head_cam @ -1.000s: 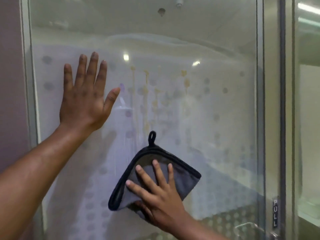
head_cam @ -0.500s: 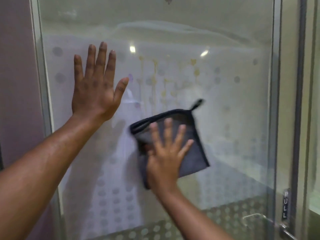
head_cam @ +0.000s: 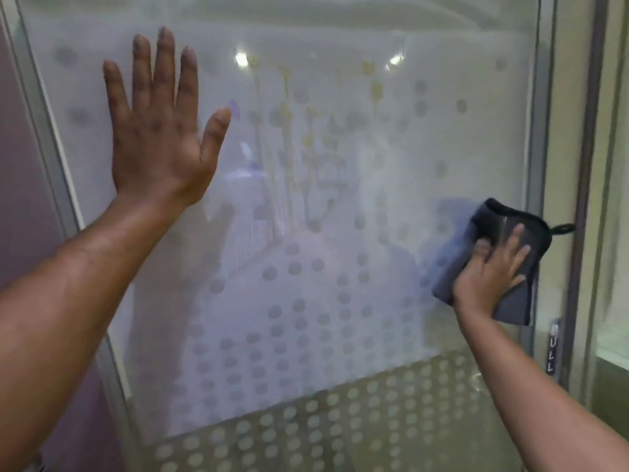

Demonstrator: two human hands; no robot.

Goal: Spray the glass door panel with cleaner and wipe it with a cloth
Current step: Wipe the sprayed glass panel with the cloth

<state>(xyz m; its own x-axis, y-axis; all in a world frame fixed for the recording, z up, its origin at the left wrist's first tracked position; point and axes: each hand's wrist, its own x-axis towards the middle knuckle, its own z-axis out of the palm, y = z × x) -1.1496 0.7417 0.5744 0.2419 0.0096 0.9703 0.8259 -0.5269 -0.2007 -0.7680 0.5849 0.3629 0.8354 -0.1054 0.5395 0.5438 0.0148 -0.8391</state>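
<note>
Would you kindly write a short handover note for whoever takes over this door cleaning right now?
Left hand: open, flat on the glass door panel, upper left.
Right hand: pressing the grey cloth against the glass at its right edge, above the PULL label.
Done: glass is wet with cleaner; wiping is under way.
Left: yellowish drips in the upper middle remain. No spray bottle in view.

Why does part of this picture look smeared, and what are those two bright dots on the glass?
Head view: the right hand and cloth are motion-blurred; the left hand is sharper. The bright dots look like lights reflected in the glass door.
</note>
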